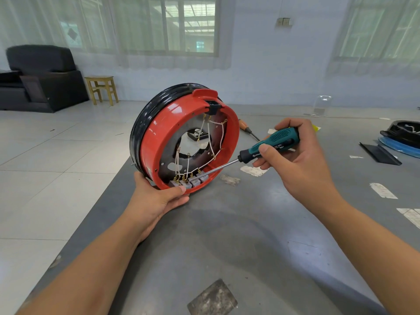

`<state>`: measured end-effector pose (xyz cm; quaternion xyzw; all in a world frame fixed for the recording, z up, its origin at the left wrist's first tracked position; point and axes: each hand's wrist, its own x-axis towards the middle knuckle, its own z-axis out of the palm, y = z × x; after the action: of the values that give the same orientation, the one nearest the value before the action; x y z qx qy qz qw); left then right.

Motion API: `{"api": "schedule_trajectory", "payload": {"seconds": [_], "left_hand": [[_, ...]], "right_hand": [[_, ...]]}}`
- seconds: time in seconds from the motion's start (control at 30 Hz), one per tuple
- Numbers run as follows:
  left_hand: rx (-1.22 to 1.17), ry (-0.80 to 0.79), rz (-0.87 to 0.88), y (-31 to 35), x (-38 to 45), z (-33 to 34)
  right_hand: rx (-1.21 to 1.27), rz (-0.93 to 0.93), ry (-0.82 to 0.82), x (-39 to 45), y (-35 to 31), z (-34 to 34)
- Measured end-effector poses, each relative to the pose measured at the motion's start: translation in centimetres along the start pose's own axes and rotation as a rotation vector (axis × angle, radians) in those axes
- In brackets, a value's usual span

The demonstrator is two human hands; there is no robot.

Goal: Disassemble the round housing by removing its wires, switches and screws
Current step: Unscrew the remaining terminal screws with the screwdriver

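Round housing (pixel 156 142) stands on edge near the table's (pixel 227 235) left edge, red rim toward the camera. Left hand (pixel 159 196) grips it from below — thumb over the rim by the grey switches (pixel 188 181). Right hand (pixel 295 155) holds a green screwdriver (pixel 268 145), fingers curled round the handle; tip sits among the switches, contact point hard to make out. White wires (pixel 211 137) cross inside. Second screwdriver (pixel 246 129) behind — partly hidden.
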<state>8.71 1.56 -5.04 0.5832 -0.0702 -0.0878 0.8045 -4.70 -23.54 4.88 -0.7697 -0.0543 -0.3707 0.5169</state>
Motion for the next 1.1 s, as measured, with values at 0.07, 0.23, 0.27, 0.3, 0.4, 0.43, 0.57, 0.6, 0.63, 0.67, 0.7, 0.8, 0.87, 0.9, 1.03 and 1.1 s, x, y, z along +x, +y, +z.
{"api": "schedule_trajectory", "payload": {"seconds": [0.07, 0.23, 0.27, 0.3, 0.4, 0.43, 0.57, 0.6, 0.63, 0.67, 0.7, 0.8, 0.87, 0.9, 1.03, 1.1], "left_hand": [[0.004, 0.006, 0.012, -0.1, 0.0, 0.0], [0.003, 0.02, -0.01, 0.1, 0.0, 0.2], [-0.007, 0.023, -0.019, 0.2, 0.0, 0.2], [-0.017, 0.027, -0.027, 0.4, -0.1, 0.2], [-0.033, 0.038, -0.03, 0.7, -0.4, 0.5], [-0.039, 0.048, -0.027, 0.8, -0.5, 0.6], [-0.09, 0.065, -0.019, 1.2, -0.7, 0.7], [-0.097, 0.066, -0.021, 1.3, -0.7, 0.7], [-0.099, 0.068, -0.023, 1.4, -0.7, 0.7], [-0.099, 0.07, -0.027, 1.4, -0.7, 0.7], [-0.099, 0.07, -0.032, 1.5, -0.7, 0.7], [-0.118, 0.067, -0.05, 1.5, -0.7, 0.7], [-0.122, 0.056, -0.051, 1.5, -0.7, 0.6], [-0.119, 0.052, -0.051, 1.5, -0.7, 0.6], [-0.103, 0.052, -0.047, 1.5, -0.8, 0.8], [-0.095, 0.057, -0.037, 1.4, -0.8, 0.8]], "right_hand": [[-0.028, -0.032, 0.003, -0.2, -0.3, 0.2], [-0.061, -0.097, 0.042, -0.9, -0.4, 0.7], [-0.065, -0.106, 0.049, -1.1, -0.4, 0.7], [-0.068, -0.113, 0.058, -1.3, -0.3, 0.8], [-0.073, -0.119, 0.08, -1.7, -0.2, 1.0], [-0.07, -0.117, 0.084, -1.9, -0.2, 1.1], [-0.091, -0.132, 0.08, -2.5, 0.1, 1.5], [-0.108, -0.143, 0.078, -2.6, 0.2, 1.6], [-0.12, -0.152, 0.077, -2.7, 0.3, 1.7], [-0.124, -0.158, 0.077, -2.9, 0.4, 1.7], [-0.127, -0.163, 0.077, -3.0, 0.5, 1.7], [-0.144, -0.178, 0.062, -3.3, 0.5, 1.8], [-0.144, -0.174, 0.059, -3.2, 0.5, 1.8], [-0.144, -0.17, 0.061, -3.1, 0.5, 1.8], [-0.121, -0.138, 0.083, -2.5, 0.7, 1.4], [-0.106, -0.123, 0.087, -2.1, 0.8, 1.2]]}}
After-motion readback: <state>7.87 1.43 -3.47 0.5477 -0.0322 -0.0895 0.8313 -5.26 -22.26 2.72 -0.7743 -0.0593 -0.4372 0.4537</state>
